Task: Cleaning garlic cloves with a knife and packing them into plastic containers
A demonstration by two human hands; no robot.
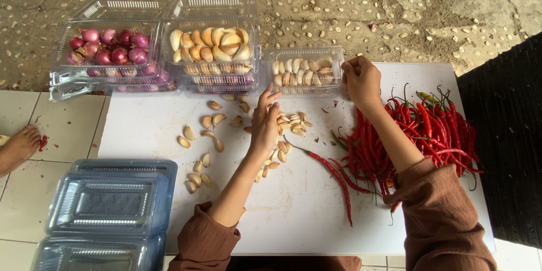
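The fingers of the left hand (pixel 264 121) are together and slightly bent, tips pointing up toward the small clear plastic box of peeled garlic cloves (pixel 305 70), palm lowered over the loose scatter of garlic cloves (pixel 285 127) on the white desk (pixel 293 203); whether a clove is pinched underneath cannot be told. The fingers of the right hand (pixel 361 78) are curled into a loose fist at the right end of that small box, touching its rim, wrist bent, brown sleeve running back down. The box is open, filled with pale cloves laid in rows, at the far edge of the desk. Left of it stand a larger clear box of garlic (pixel 212 51) and one of red shallots (pixel 110 51). Right of it lies a heap of long red chillies (pixel 418 135).
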